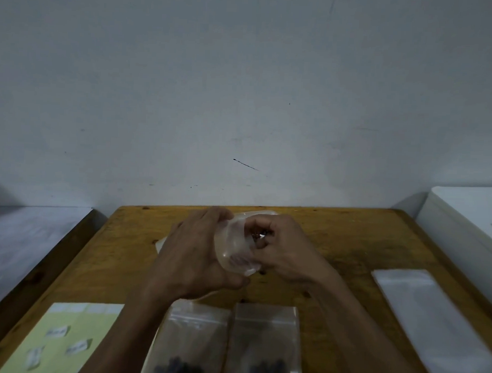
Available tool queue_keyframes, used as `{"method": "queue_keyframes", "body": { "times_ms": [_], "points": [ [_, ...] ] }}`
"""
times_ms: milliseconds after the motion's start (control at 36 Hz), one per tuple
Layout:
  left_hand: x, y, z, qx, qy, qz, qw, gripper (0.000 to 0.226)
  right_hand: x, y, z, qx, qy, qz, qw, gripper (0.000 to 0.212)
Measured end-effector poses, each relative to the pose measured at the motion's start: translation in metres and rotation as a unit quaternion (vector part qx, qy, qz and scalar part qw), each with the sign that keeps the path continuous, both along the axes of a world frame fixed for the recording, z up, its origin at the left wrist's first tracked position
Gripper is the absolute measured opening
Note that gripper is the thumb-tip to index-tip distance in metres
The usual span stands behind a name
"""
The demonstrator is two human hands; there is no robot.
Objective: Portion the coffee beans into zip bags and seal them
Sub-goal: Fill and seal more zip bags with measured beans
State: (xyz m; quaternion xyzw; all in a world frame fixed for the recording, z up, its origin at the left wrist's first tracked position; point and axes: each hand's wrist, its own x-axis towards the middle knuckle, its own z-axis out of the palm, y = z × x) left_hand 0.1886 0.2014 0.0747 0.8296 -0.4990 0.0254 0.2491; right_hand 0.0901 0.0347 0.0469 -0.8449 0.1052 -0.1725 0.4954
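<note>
Above the middle of the wooden table (349,234), my left hand (192,257) holds a clear plastic cup (234,247) tilted on its side. My right hand (281,249) is at the cup's mouth with fingers bent inside it, pinching something small and dark; whether these are beans I cannot tell. Two clear zip bags lie flat at the near edge, the left bag (189,340) and the right bag (264,343), each with dark coffee beans at its bottom.
A stack of empty clear zip bags (435,318) lies at the right. A pale yellow sheet with small white labels (63,339) lies at the near left. A white box (466,219) stands off the table's right edge. A wall rises behind.
</note>
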Motion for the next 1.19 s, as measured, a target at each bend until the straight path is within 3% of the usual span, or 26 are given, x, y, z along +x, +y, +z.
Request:
{"method": "queue_keyframes", "body": {
  "times_ms": [111, 194, 250, 306, 361, 417, 472, 528, 639, 694, 750, 833, 917, 972, 1056, 1139, 1194],
  "points": [
    [0.003, -0.006, -0.008, 0.011, 0.033, 0.021, 0.999, 0.103, -0.005, 0.000, 0.003, -0.013, -0.024, -0.033, 0.999, 0.024],
    [0.011, -0.006, -0.016, -0.004, 0.034, 0.057, 0.998, 0.101, -0.017, -0.006, 0.007, -0.062, 0.006, -0.159, 0.985, 0.012],
    [0.017, -0.004, -0.021, -0.006, 0.045, 0.082, 0.996, 0.106, -0.027, -0.021, 0.001, -0.181, 0.080, -0.257, 0.946, 0.023],
    [0.021, -0.004, -0.025, 0.000, 0.053, 0.095, 0.994, 0.105, -0.034, -0.036, -0.008, -0.217, 0.168, -0.289, 0.917, 0.046],
    [0.024, -0.005, -0.028, 0.010, 0.048, 0.102, 0.994, 0.102, -0.040, -0.045, -0.016, -0.156, 0.241, -0.286, 0.914, 0.065],
    [0.026, -0.009, -0.030, 0.020, 0.055, 0.105, 0.993, 0.103, -0.043, -0.048, -0.024, -0.061, 0.246, -0.279, 0.926, 0.069],
    [0.028, -0.014, -0.031, 0.039, 0.072, 0.099, 0.992, 0.106, -0.043, -0.046, -0.031, 0.090, 0.155, -0.290, 0.940, 0.051],
    [0.029, -0.020, -0.032, 0.056, 0.101, 0.085, 0.990, 0.107, -0.041, -0.041, -0.033, 0.214, 0.072, -0.294, 0.929, 0.028],
    [0.029, -0.032, -0.030, 0.092, 0.147, 0.081, 0.982, 0.103, -0.029, -0.031, -0.030, 0.285, -0.013, -0.296, 0.911, 0.010],
    [0.029, -0.037, -0.029, 0.108, 0.163, 0.083, 0.977, 0.104, -0.025, -0.027, -0.030, 0.205, -0.026, -0.307, 0.929, 0.012],
    [0.029, -0.040, -0.030, 0.111, 0.172, 0.083, 0.975, 0.103, -0.028, -0.024, -0.032, 0.037, -0.048, -0.304, 0.951, 0.021],
    [0.030, -0.043, -0.031, 0.100, 0.172, 0.089, 0.976, 0.101, -0.034, -0.022, -0.036, -0.160, -0.111, -0.291, 0.937, 0.019],
    [0.030, -0.044, -0.032, 0.081, 0.166, 0.088, 0.979, 0.100, -0.033, -0.022, -0.045, -0.204, -0.109, -0.298, 0.926, 0.018],
    [0.028, -0.045, -0.031, 0.066, 0.159, 0.083, 0.982, 0.101, -0.032, -0.019, -0.050, -0.149, -0.094, -0.323, 0.930, 0.019],
    [0.023, -0.047, -0.028, 0.052, 0.144, 0.074, 0.985, 0.104, -0.027, -0.013, -0.057, 0.036, -0.071, -0.363, 0.928, 0.023],
    [0.020, -0.047, -0.027, 0.059, 0.127, 0.071, 0.988, 0.106, -0.020, -0.012, -0.057, 0.232, -0.076, -0.386, 0.890, 0.025],
    [0.021, -0.045, -0.028, 0.062, 0.124, 0.076, 0.987, 0.106, -0.020, -0.015, -0.055, 0.290, -0.088, -0.395, 0.867, 0.021]
  ]
}}
